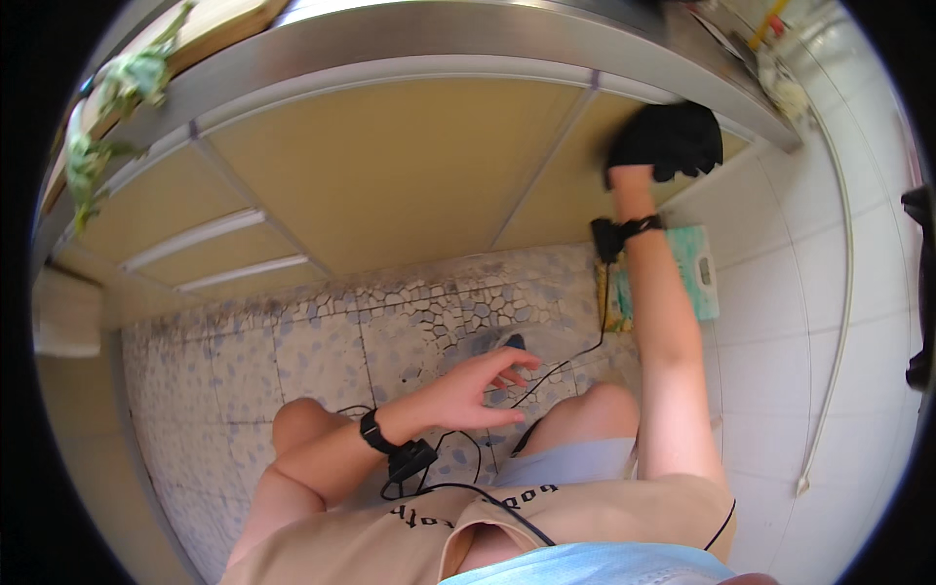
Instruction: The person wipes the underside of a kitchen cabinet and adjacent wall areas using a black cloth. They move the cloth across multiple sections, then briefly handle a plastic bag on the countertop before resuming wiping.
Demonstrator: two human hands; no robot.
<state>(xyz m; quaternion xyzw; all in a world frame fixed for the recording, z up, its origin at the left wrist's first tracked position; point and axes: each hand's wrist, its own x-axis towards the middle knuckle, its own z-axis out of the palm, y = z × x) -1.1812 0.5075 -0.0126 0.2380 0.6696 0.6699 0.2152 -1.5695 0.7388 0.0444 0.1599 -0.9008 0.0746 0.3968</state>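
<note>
My left hand (486, 391) hangs over the tiled floor with its fingers apart and nothing in them. Both my wrists wear black straps with small boxes and cables. My right arm reaches out to the far right, up near the steel counter edge (439, 33). A dark, soft-looking black item (669, 142), partly blurred, covers my right hand, so its fingers cannot be seen. Behind that item are the yellowish cabinet fronts (395, 168) under the counter. I cannot tell whether the hand grips the item or is inside it.
Leafy greens (135, 77) hang over a wooden board (227, 29) at the counter's upper left. Below my right forearm, a green package with a handle cutout (693, 270) stands by the white tiled wall (760, 292). A pale cord (848, 241) runs along that wall.
</note>
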